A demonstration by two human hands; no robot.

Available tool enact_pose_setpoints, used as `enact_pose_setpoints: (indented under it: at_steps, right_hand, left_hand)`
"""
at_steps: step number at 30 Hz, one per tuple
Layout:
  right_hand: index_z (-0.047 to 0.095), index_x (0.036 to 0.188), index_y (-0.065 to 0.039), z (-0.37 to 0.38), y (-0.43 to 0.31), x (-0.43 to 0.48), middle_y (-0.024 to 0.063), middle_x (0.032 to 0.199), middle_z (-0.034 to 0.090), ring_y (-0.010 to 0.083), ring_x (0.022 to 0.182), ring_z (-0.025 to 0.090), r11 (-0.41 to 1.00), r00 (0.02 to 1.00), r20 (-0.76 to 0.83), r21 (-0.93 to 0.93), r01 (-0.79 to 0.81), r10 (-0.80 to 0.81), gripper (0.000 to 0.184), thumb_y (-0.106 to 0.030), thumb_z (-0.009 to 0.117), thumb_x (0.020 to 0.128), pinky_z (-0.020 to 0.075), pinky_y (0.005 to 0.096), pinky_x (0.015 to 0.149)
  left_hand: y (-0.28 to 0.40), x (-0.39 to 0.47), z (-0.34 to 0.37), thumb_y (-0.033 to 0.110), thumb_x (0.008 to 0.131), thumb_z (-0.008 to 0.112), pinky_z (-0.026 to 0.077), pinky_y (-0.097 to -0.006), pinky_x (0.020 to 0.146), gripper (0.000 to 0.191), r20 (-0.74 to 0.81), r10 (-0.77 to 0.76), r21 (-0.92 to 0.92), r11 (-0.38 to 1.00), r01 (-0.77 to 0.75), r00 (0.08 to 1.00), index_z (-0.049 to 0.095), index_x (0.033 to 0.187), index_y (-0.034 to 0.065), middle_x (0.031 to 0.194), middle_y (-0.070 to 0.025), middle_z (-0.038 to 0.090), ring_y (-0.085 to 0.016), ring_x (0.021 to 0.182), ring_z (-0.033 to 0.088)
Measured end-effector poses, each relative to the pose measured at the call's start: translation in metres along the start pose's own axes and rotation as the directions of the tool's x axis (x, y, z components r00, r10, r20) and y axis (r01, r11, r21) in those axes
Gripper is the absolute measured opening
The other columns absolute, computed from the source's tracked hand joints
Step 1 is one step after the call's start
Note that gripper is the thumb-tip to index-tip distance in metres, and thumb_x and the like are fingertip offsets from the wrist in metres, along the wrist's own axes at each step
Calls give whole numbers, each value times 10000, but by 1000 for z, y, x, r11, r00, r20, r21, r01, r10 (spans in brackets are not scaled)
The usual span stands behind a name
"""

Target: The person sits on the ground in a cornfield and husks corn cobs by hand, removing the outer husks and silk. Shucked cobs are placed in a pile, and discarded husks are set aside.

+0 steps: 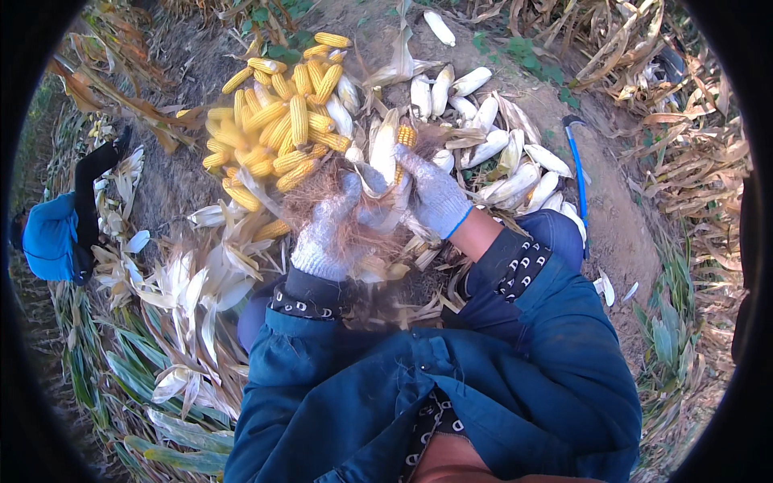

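Both hands wear pale knitted gloves. An ear of corn, its yellow kernels partly bared, stands between them with pale husk peeled to its left. My right hand grips this ear, thumb and fingers near its upper part. Brown corn silk and husk are bunched at my left hand, whose fingers are curled around the husk at the ear's lower left. The lower end of the ear is hidden by the hands and husk. Beyond my left hand lies a heap of husked yellow ears.
Ears in pale husk lie ahead and to the right. A sickle with a blue handle rests on the soil beside my right knee. Stripped husks are piled at left. Another person in blue is at far left. Dry stalks border the right.
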State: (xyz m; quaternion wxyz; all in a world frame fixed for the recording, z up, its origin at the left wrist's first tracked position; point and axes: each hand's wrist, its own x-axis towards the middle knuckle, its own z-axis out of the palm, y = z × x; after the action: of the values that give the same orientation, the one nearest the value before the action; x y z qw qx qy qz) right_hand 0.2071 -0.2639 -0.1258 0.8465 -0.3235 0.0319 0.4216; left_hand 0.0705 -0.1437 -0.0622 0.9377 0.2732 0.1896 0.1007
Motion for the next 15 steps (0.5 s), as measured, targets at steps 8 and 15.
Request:
enact_pose_setpoints:
  at_steps: [8,15]
  right_hand:
    - [581,1307,-16,-20,-41,27,69,1169,652,187,1048,626,944,941,-128,-147,296,-315,437,-170,749,934,517,326,931]
    - [394,1465,96,-2,-44,-2,142,1291,630,205,1164,609,593,914,-62,-778,207,-401,805,-214,820,855,481,310,1015]
  left_hand:
    - [14,9,-38,156,921,713,558,-378,864,257,171,-32,700,707,-99,985,652,1157,77,1050,-98,701,-281,1073,676]
    - [51,26,-50,74,843,739,542,-396,940,416,500,492,828,-513,-227,713,631,1241,20,1202,-166,667,-314,1091,664]
